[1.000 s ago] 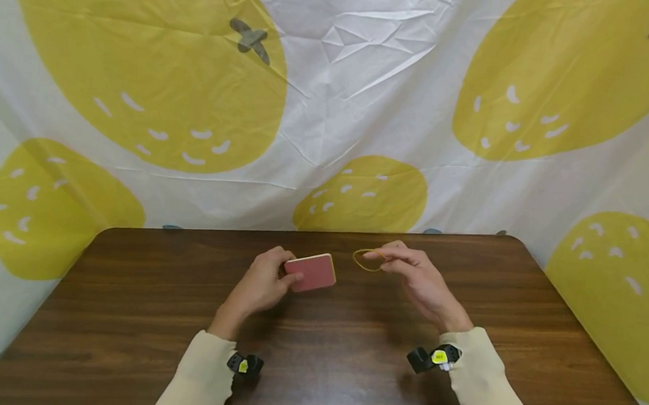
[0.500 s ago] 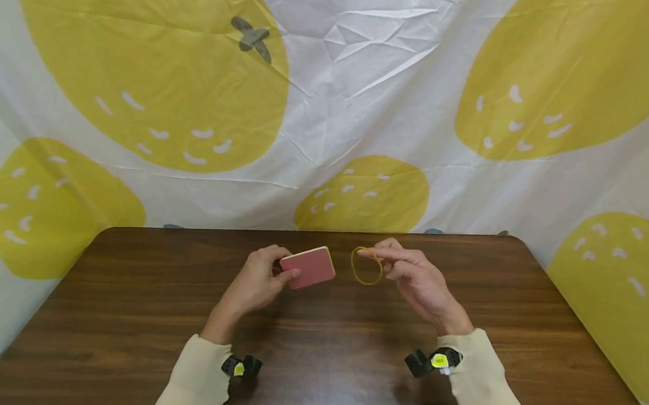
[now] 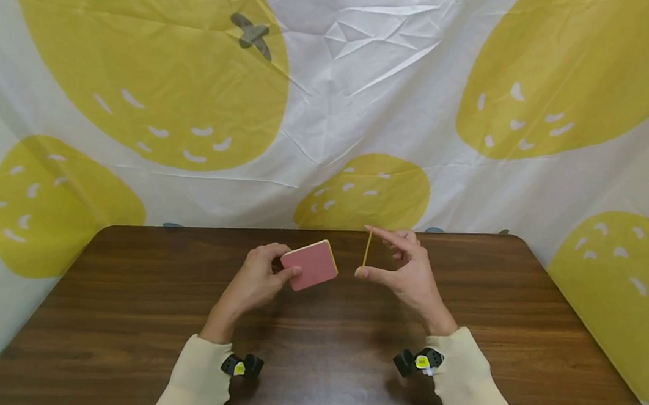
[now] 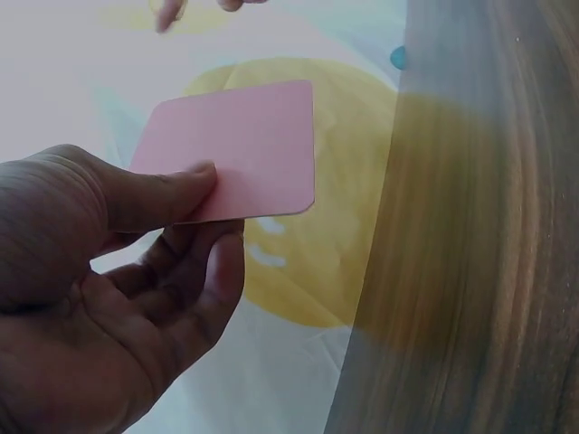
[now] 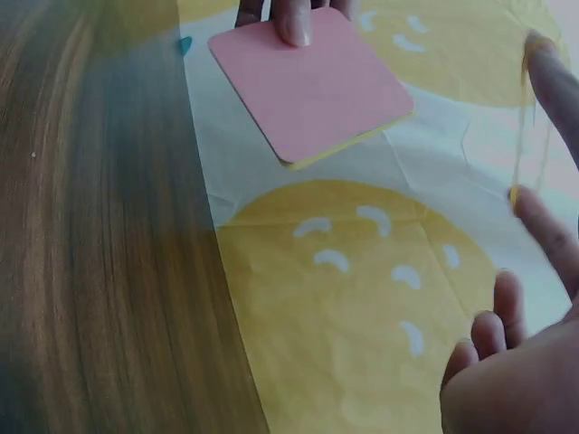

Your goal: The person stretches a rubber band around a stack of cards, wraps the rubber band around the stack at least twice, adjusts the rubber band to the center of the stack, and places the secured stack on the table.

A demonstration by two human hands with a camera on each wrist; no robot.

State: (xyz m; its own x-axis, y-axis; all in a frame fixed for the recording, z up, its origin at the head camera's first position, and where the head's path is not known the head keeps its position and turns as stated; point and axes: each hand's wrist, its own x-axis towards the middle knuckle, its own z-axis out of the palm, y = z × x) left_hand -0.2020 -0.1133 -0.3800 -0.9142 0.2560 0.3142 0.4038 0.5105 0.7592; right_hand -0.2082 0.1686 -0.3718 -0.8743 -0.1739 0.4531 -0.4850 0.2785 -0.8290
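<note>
My left hand (image 3: pixel 255 279) grips a pink card-like piece (image 3: pixel 311 266) with rounded corners, the thumb on its pink face and the fingers behind. A yellow layer shows along its edge, plainest in the right wrist view. To the right, my right hand (image 3: pixel 416 277) has thumb and index finger spread well apart and fairly straight. A thin yellow rubber band (image 3: pixel 367 251) is stretched between those two fingertips. In the right wrist view its strands run side by side, while the other fingers fold toward the palm. A gap separates the band from the pink piece, and both hands are above the table.
Beneath the hands lies a dark brown wooden table (image 3: pixel 316 361) with rounded far corners. Behind it hangs a white cloth (image 3: pixel 306 122) with large yellow fruit prints. Each wrist carries a small black camera on a strap, over cream sleeves (image 3: pixel 200 373).
The rubber band hung as a loose loop from my right fingers; now thumb and index finger have spread and stretch it taut. My right hand shifted slightly left; the left tilted the pink piece.
</note>
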